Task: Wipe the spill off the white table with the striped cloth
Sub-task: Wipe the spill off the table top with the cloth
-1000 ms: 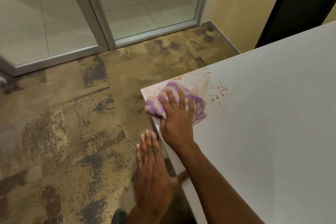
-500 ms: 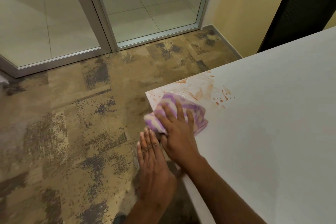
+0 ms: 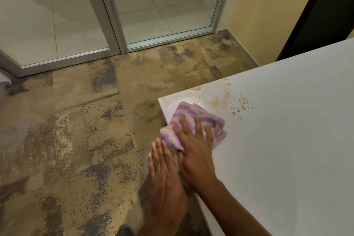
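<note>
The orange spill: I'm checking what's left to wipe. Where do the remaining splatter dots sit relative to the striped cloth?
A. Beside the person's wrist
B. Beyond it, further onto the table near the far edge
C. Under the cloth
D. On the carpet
B: the orange dots lie uncovered on the white table, past the striped cloth that the right hand presses flat.

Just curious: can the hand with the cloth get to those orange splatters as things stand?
Probably yes: the right hand presses the striped cloth near the orange splatters, with only bare white table between.
</note>
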### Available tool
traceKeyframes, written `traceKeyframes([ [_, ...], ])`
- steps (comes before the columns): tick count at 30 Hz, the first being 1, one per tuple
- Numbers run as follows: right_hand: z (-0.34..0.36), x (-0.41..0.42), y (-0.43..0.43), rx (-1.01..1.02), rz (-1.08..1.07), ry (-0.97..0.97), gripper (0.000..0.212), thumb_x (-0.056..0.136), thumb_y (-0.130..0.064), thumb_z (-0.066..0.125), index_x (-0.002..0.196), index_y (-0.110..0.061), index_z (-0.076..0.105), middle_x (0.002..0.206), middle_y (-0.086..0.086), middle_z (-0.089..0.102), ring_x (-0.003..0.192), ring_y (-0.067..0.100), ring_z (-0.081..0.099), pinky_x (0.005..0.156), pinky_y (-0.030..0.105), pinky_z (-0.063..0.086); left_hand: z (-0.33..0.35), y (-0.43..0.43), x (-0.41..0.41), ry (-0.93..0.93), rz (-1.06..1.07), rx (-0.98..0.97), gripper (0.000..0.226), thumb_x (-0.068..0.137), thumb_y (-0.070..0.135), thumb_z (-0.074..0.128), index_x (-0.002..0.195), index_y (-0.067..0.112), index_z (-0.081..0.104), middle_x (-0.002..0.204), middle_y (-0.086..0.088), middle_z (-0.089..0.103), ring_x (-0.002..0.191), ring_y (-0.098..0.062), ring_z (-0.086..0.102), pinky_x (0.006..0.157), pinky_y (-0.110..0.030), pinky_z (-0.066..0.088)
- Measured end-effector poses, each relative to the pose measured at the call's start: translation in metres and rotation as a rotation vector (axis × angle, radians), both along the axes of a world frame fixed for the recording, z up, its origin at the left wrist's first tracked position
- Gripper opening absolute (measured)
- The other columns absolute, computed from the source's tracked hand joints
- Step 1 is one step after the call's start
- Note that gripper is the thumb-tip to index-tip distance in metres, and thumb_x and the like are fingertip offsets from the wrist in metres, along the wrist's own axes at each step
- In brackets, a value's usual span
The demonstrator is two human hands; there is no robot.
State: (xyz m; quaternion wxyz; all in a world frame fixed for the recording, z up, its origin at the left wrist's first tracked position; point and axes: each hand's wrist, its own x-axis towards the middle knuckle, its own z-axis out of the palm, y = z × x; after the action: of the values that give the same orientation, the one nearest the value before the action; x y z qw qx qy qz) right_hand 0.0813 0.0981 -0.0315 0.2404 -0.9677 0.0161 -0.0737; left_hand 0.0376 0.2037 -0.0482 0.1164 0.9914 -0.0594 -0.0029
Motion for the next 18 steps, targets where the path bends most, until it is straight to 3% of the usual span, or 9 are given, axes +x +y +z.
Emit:
traceKeyframes([
  [3, 0.001, 0.044, 0.015, -0.052, 0.063, -0.024, 0.054, 0.096, -0.039, 0.05, 0.148, -0.026, 0.052, 0.163, -0.003, 0.04, 0.159, 0.028, 0.01, 0.125, 0.052, 0.001, -0.009, 0.007, -0.003, 0.036, -0.022, -0.053, 0.064, 0.1, 0.008, 0.026, 0.158, -0.011, 0.007, 0.17, -0.024, -0.004, 0.152, -0.039, 0.024, 0.125, -0.049, 0.012],
  [5, 0.0, 0.076, 0.018, -0.073, 0.048, -0.033, 0.057, 0.089, -0.024, 0.06, 0.145, -0.026, 0.054, 0.16, -0.003, 0.044, 0.158, 0.029, 0.014, 0.123, 0.054, 0.006, -0.01, 0.004, 0.001, 0.008, -0.029, -0.116, 0.063, 0.105, 0.02, 0.026, 0.158, -0.012, 0.01, 0.17, -0.025, -0.005, 0.153, -0.042, 0.029, 0.124, -0.05, 0.017],
  [6, 0.002, 0.089, 0.016, -0.081, 0.027, -0.034, 0.058, 0.087, -0.021, 0.061, 0.144, -0.026, 0.054, 0.16, -0.003, 0.044, 0.157, 0.03, 0.015, 0.123, 0.056, 0.009, -0.008, 0.0, 0.004, -0.019, -0.043, -0.135, 0.075, 0.107, 0.041, 0.03, 0.158, -0.012, 0.013, 0.17, -0.027, 0.001, 0.153, -0.043, 0.028, 0.124, -0.05, 0.017],
  [8, 0.008, 0.106, 0.003, -0.071, -0.055, -0.009, 0.059, 0.087, -0.019, 0.061, 0.145, -0.025, 0.052, 0.161, -0.001, 0.042, 0.158, 0.03, 0.013, 0.124, 0.055, 0.006, -0.001, 0.003, 0.004, -0.014, -0.098, -0.162, 0.121, 0.087, 0.088, 0.027, 0.159, -0.008, 0.016, 0.168, -0.027, 0.015, 0.156, -0.041, 0.02, 0.127, -0.047, 0.011],
  [9, 0.01, 0.109, -0.007, -0.041, -0.126, 0.01, 0.062, 0.087, -0.015, 0.06, 0.147, -0.025, 0.051, 0.163, -0.001, 0.039, 0.158, 0.029, 0.011, 0.124, 0.053, 0.001, 0.001, 0.004, 0.006, -0.019, -0.122, -0.163, 0.133, 0.077, 0.098, 0.026, 0.159, -0.006, 0.016, 0.168, -0.026, 0.017, 0.157, -0.039, 0.017, 0.127, -0.047, 0.01],
  [11, 0.013, 0.105, -0.03, -0.01, -0.264, 0.025, 0.066, 0.085, -0.009, 0.057, 0.149, -0.024, 0.05, 0.164, 0.0, 0.038, 0.158, 0.03, 0.011, 0.125, 0.053, -0.001, 0.004, 0.004, 0.01, -0.021, -0.146, -0.14, 0.138, 0.071, 0.101, 0.03, 0.161, -0.003, 0.014, 0.17, -0.022, 0.015, 0.158, -0.034, 0.013, 0.126, -0.047, 0.008],
  [13, 0.013, 0.084, -0.044, -0.039, -0.299, 0.011, 0.06, 0.09, -0.016, 0.051, 0.15, -0.021, 0.051, 0.162, 0.003, 0.042, 0.157, 0.034, 0.018, 0.124, 0.06, 0.007, 0.005, 0.004, 0.012, 0.017, -0.154, -0.132, 0.136, 0.072, 0.1, 0.031, 0.162, 0.0, 0.013, 0.171, -0.02, 0.014, 0.159, -0.031, 0.01, 0.126, -0.047, 0.007],
  [15, 0.011, 0.052, -0.046, -0.039, -0.235, -0.024, 0.059, 0.093, -0.026, 0.038, 0.149, -0.019, 0.052, 0.16, 0.005, 0.045, 0.155, 0.036, 0.022, 0.123, 0.066, 0.014, 0.009, 0.004, 0.013, 0.058, -0.158, -0.133, 0.134, 0.074, 0.099, 0.029, 0.161, -0.002, 0.014, 0.169, -0.022, 0.016, 0.158, -0.032, 0.012, 0.125, -0.049, 0.01],
  [18, 0.011, 0.01, -0.024, 0.021, -0.069, 0.002, 0.055, 0.104, -0.036, 0.026, 0.153, -0.023, 0.046, 0.165, -0.001, 0.035, 0.159, 0.03, 0.009, 0.124, 0.065, 0.01, 0.01, 0.004, 0.012, 0.09, -0.158, -0.113, 0.116, 0.087, 0.083, 0.033, 0.158, -0.007, 0.018, 0.167, -0.028, 0.02, 0.154, -0.043, 0.025, 0.123, -0.053, 0.018],
])
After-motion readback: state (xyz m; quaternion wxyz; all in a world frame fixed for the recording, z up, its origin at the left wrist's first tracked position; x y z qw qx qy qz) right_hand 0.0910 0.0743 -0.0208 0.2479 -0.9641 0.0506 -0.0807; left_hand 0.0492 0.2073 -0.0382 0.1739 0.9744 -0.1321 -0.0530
